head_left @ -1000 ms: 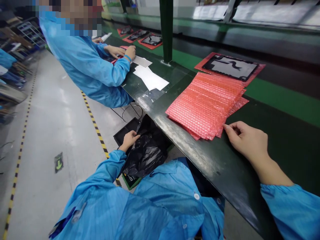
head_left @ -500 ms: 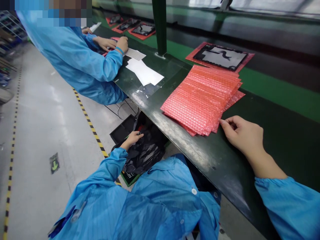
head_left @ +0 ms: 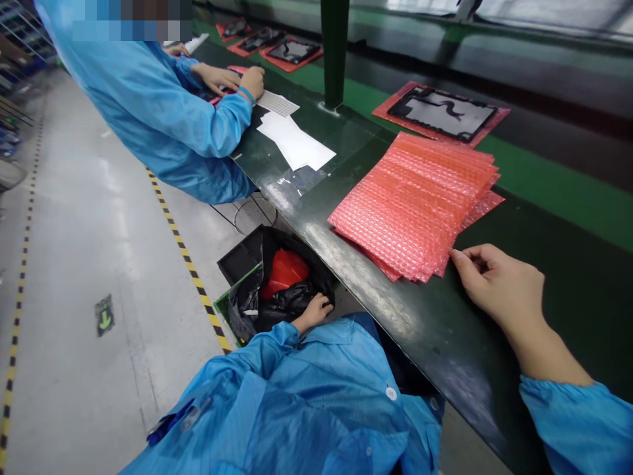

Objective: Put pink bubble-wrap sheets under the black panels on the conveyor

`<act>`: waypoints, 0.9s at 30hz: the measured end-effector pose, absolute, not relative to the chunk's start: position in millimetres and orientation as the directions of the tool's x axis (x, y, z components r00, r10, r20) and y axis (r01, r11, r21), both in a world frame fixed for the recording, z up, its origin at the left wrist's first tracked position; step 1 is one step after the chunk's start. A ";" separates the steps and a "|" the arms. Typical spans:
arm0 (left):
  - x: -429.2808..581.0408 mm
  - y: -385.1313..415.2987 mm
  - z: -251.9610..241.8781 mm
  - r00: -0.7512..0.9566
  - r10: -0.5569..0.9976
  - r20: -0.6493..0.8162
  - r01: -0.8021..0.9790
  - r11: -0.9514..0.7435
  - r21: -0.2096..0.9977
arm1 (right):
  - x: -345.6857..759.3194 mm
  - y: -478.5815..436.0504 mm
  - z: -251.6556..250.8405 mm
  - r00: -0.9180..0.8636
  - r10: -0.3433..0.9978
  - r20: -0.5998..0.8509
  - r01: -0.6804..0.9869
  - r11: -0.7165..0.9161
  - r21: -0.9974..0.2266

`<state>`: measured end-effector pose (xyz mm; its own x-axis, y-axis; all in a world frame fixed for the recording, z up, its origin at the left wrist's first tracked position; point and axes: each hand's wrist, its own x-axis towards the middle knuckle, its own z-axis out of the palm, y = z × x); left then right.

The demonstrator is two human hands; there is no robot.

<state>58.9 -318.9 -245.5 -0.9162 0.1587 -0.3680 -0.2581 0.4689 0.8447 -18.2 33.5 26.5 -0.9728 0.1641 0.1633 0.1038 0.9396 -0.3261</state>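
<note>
My left hand [head_left: 315, 313] is below the table edge, its fingers curled on the rim of a black plastic bag [head_left: 250, 300]. The bag lies open, and red plastic [head_left: 287, 270] shows inside it. On the table my right hand [head_left: 502, 284] is closed, thumb and forefinger pinched at the near right edge of a stack of red bubble-wrap bags [head_left: 410, 204]. The stack is slightly fanned, with one bag's corner sticking out to the right. Behind it a black-framed panel with a dark ribbon cable [head_left: 442, 112] lies on another red bubble-wrap bag.
A co-worker in a blue smock [head_left: 163, 119] works at the table on the left, hands over a red item. White sheets [head_left: 297, 142] lie between us. A green post [head_left: 335, 56] rises from the table. More panels on red bags [head_left: 291, 51] stand farther back. A black tray [head_left: 241, 254] is beside the bag.
My left hand has moved right across the black bag to its near right rim. The bag's mouth now gapes, showing the red plastic. My right hand stays at the stack; the view shifted slightly.
</note>
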 end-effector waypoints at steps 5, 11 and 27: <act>53.4 -323.8 -213.4 -0.879 0.238 -0.413 -0.214 0.577 0.788 | -10.3 29.2 32.0 -0.985 0.144 0.095 0.101 0.928 -0.358; -3.0 -391.0 -123.7 -0.985 -0.147 -0.093 -0.172 0.747 0.642 | -7.9 28.2 22.7 -0.988 0.092 0.123 0.037 0.920 -0.390; -188.6 -297.5 38.9 -0.941 0.337 0.034 0.246 0.611 0.752 | 0.7 -49.1 36.3 -0.996 -0.044 -0.079 -0.019 0.956 -0.293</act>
<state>-188.6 -297.5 38.9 -0.9408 0.3373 0.0336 0.2460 0.6111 0.7524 0.7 -49.1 36.3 -0.9959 -0.0443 -0.0786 -0.0194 0.9559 -0.2931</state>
